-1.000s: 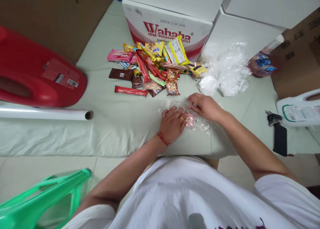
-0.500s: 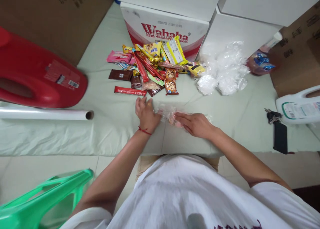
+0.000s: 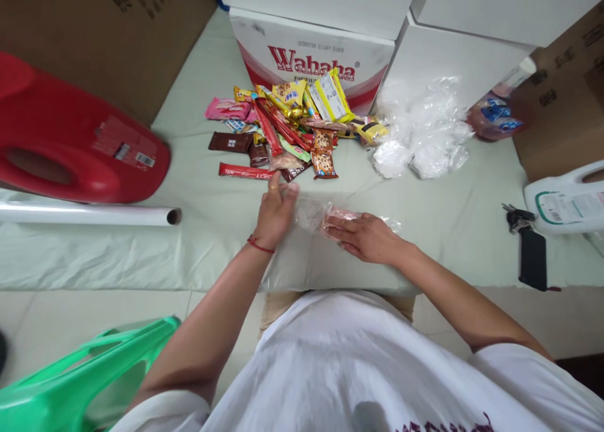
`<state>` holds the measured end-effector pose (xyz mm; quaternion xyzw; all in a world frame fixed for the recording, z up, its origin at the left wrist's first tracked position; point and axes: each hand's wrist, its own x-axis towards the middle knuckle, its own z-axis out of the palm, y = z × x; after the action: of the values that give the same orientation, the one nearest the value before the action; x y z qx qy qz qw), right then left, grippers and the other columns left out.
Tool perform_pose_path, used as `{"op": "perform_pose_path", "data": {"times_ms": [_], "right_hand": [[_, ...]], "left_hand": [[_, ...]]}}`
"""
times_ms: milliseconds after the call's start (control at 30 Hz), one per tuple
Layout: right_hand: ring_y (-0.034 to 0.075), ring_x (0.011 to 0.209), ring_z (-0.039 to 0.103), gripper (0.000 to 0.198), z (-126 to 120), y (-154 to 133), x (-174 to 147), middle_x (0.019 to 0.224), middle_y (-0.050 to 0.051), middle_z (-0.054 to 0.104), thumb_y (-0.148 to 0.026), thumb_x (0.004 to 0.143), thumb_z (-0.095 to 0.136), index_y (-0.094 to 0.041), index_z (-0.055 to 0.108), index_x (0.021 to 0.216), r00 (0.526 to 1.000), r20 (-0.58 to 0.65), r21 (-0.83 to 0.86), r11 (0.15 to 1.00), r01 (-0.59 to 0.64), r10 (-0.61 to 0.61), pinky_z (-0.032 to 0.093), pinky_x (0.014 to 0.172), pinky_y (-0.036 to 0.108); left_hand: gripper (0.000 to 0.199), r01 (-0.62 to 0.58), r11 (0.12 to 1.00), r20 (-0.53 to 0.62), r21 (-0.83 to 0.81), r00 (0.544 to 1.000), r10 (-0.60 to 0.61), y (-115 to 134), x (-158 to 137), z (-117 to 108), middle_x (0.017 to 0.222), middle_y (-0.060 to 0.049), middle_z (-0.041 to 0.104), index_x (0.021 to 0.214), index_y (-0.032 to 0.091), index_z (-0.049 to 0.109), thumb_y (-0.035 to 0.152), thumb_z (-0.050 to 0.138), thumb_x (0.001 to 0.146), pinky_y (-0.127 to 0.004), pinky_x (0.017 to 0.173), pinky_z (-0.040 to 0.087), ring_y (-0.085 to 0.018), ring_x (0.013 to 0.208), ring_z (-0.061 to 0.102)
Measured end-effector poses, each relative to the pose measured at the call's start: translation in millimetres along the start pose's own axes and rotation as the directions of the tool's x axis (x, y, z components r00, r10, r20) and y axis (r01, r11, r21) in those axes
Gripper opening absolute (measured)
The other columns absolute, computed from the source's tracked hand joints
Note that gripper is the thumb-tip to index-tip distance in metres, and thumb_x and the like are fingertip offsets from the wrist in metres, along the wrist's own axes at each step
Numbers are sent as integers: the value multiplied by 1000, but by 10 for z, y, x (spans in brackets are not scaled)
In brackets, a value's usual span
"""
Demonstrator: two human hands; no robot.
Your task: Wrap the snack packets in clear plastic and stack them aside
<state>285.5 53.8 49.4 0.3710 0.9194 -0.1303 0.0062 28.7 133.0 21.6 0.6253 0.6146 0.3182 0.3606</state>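
Observation:
A clear plastic bag (image 3: 309,214) lies flat near the table's front, with a pink-wrapped item (image 3: 343,213) in or under its film. My right hand (image 3: 375,237) rests across it, fingers stretched out and pressing down on the pink part. Left of the bag is my left hand (image 3: 276,215), fingers pointing forward and apart, the thumb slightly blurred. Its fingertips are close to a red stick packet (image 3: 245,171) at the front of the snack pile. Behind that lie a brown packet (image 3: 230,142) and small cookie packs (image 3: 324,165).
A white Wahaha box (image 3: 311,55) stands behind the snacks. Crumpled clear bags (image 3: 431,136) lie to their right. A red jug (image 3: 80,143) and a plastic roll (image 3: 89,215) are at left. Keys (image 3: 518,217), a black phone-like object (image 3: 533,259) and a white jug (image 3: 566,199) are at right.
My left hand has drawn back from the bag's left end, a little to the left, and turned toward the red packet. My right hand has stayed on the bag.

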Motion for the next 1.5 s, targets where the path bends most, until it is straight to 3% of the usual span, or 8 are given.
{"op": "perform_pose_path", "data": {"times_ms": [133,333,567,833,933,1067,1367,1500], "right_hand": [[26,143,57,52,16,0,-26,167,9,45,-29,108,50,-25,51,159,1000,-8,0,1000,0,0,51,93,37],[26,139,60,51,29,36,-100,166,8,48,-27,106,53,-27,54,156,998,-66,108,994,5,3,53,97,40],[25,141,58,50,81,68,-140,166,6,49,-24,105,54,-31,57,154,990,-118,240,970,-42,72,52,105,40],[28,126,66,31,66,203,-266,136,15,71,-38,101,59,-19,77,117,974,-179,670,743,17,140,55,101,43],[23,99,73,40,-26,358,-458,119,10,78,-53,102,55,-22,78,112,849,-164,853,505,-134,503,58,87,38],[20,77,64,42,-10,545,-615,93,6,76,-57,96,59,-20,76,106,550,-179,757,471,-453,816,53,75,35],[21,84,58,24,179,465,-790,85,4,65,-45,81,70,-21,68,77,652,-83,590,564,-577,754,48,86,38],[18,79,60,29,113,322,-865,94,3,68,-48,83,70,-22,64,93,579,16,815,325,-479,815,50,73,32]], "left_hand": [[95,-143,927,264,347,963,50,176,37,59,148,-14,57,147,24,55,74,78,70,-57,112,40,-43,137,45],[26,-306,900,469,311,873,135,-11,116,-56,121,-9,65,75,21,69,47,73,76,-46,104,47,-31,116,56],[19,-162,965,288,208,952,98,348,-313,43,66,2,58,76,21,59,35,60,88,-27,64,42,-16,65,55],[31,-330,779,259,534,940,221,506,-873,788,118,-14,70,123,16,66,23,43,102,-32,65,48,-23,91,72],[35,-420,728,279,543,907,315,361,-947,862,117,-14,70,131,16,62,26,41,105,-32,67,50,-24,93,72],[42,-484,683,272,547,875,401,251,-989,893,121,-18,70,140,12,57,28,43,104,-35,74,52,-26,97,71],[62,-514,666,385,541,855,348,289,-1003,886,121,-17,63,160,17,45,36,49,100,-40,80,54,-29,102,68],[61,-518,673,394,528,851,346,283,-983,899,121,-17,63,158,16,47,33,50,100,-40,84,55,-30,107,67]]}}
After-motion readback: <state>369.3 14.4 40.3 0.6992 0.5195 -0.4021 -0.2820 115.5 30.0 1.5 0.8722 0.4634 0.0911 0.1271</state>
